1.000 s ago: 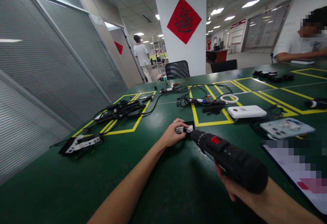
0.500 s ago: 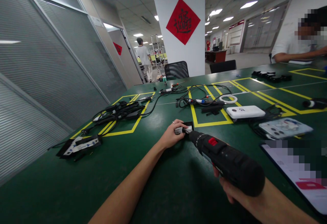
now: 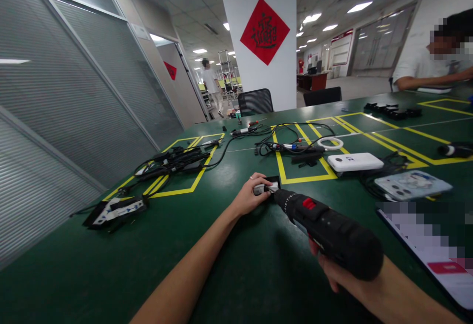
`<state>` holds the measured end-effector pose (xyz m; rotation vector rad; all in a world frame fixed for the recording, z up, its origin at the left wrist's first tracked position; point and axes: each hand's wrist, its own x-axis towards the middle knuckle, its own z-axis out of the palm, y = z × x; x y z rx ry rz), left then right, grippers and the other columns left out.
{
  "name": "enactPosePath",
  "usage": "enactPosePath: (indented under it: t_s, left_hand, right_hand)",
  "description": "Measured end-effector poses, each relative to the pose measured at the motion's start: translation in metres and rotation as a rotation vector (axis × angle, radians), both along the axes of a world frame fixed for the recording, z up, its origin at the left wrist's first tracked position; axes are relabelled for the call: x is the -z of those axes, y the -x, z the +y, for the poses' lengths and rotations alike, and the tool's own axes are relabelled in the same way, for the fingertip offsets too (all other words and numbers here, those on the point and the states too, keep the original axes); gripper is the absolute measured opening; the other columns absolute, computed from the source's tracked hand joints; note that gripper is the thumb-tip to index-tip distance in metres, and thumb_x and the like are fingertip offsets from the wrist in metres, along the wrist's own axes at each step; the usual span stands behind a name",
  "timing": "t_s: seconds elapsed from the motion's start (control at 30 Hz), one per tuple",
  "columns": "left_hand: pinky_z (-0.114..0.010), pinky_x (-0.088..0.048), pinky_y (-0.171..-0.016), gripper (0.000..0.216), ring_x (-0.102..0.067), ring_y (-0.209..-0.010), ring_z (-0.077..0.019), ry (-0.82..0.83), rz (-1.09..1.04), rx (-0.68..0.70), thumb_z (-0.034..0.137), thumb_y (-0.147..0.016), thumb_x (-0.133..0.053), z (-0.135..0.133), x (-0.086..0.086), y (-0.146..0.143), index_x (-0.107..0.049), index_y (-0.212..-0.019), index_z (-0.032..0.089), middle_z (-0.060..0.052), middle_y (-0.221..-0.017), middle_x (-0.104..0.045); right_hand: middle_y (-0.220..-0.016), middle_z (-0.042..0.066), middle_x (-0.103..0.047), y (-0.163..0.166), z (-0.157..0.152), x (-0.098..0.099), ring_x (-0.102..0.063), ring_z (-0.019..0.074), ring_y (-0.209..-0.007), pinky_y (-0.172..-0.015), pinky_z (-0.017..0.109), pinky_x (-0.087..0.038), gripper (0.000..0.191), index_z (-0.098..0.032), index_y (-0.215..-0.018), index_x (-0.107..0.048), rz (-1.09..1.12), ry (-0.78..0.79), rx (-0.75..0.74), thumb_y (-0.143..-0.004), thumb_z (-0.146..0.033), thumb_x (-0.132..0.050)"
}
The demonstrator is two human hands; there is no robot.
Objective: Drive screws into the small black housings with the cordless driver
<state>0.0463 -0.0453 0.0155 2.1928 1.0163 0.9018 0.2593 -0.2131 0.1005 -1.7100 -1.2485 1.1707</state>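
Right hand [image 3: 330, 267], near right: fingers wrapped about the handle of a black power drill [image 3: 332, 233], much of the grip hidden under the drill body. Drill: red switch on top, long axis running from near right to far left, nose ending at the work. Tablet-like screen [image 3: 417, 250]: flat, right of the drill. Left hand [image 3: 251, 198], farther off and left of the nose: thumb and fingers pinching a small grey-white part [image 3: 259, 190], thumb on the near side, fingers on the far side. Small part: on or just above the green table [image 3: 251, 279], long axis roughly left to right, its right end beside a black piece [image 3: 274, 181] and directly before the drill nose; the left hand touches it, the right hand is well apart, with the drill spanning between. Contact between bit and part: cannot be told. Black-and-white pieces [image 3: 116, 210]: far left of the left hand. Blue-cased phone [image 3: 414, 186] and white box [image 3: 355, 162]: right, beyond the screen. Black cables [image 3: 177, 160]: heaped left, across yellow tape. White ring [image 3: 330, 143]: right of centre. Mesh chair [image 3: 255, 101]: beyond the far edge.
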Motion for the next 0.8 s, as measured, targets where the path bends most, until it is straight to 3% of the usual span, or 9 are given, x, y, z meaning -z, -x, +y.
enactPosePath:
  t_s: [0.07, 0.33, 0.53, 0.8]
  left_hand:
    - [-0.036, -0.036, -0.099, 0.023, -0.050, -0.108, -0.0203, 0.000, -0.002, -0.001, 0.023, -0.075, -0.062, 0.000, 0.001, 0.000, -0.063, -0.097, 0.017, -0.008, -0.114, -0.048]
    - [-0.038, -0.035, -0.101, 0.023, -0.049, -0.111, -0.0204, -0.022, 0.010, -0.003, 0.024, -0.075, -0.063, 0.000, 0.002, -0.001, -0.063, -0.097, 0.018, -0.008, -0.116, -0.048]
    - [-0.042, -0.030, -0.105, 0.025, -0.037, -0.125, -0.0245, -0.033, 0.039, -0.052, 0.027, -0.073, -0.065, 0.001, 0.002, 0.003, -0.064, -0.098, 0.021, -0.009, -0.128, -0.039]
    - [-0.036, -0.040, -0.095, 0.027, -0.050, -0.102, -0.0195, 0.024, 0.024, -0.043, 0.032, -0.075, -0.064, 0.004, 0.000, 0.004, -0.066, -0.099, 0.021, -0.006, -0.105, -0.049]
  right_hand:
    - [-0.038, -0.004, -0.052, 0.002, 0.002, 0.001, -0.054, 0.0192, -0.038, -0.040, 0.027, -0.046, 0.033, -0.024, -0.090, -0.070, -0.012, 0.026, 0.043, -0.059, -0.033, -0.065]
    - [-0.047, -0.004, -0.058, -0.007, -0.016, -0.007, -0.059, 0.0184, -0.048, -0.048, 0.026, -0.052, 0.034, -0.025, -0.097, -0.069, -0.027, -0.079, -0.084, -0.065, -0.034, -0.060]
    - [-0.048, -0.004, -0.059, -0.004, -0.013, -0.012, -0.059, 0.0178, -0.048, -0.049, 0.026, -0.051, 0.040, -0.023, -0.104, -0.066, -0.043, -0.071, -0.111, -0.065, -0.033, -0.058]
    - [-0.046, -0.008, -0.053, -0.002, -0.015, -0.009, -0.056, 0.0165, -0.046, -0.045, 0.024, -0.046, 0.069, -0.021, -0.129, -0.045, 0.039, -0.010, -0.083, -0.062, -0.033, -0.057]
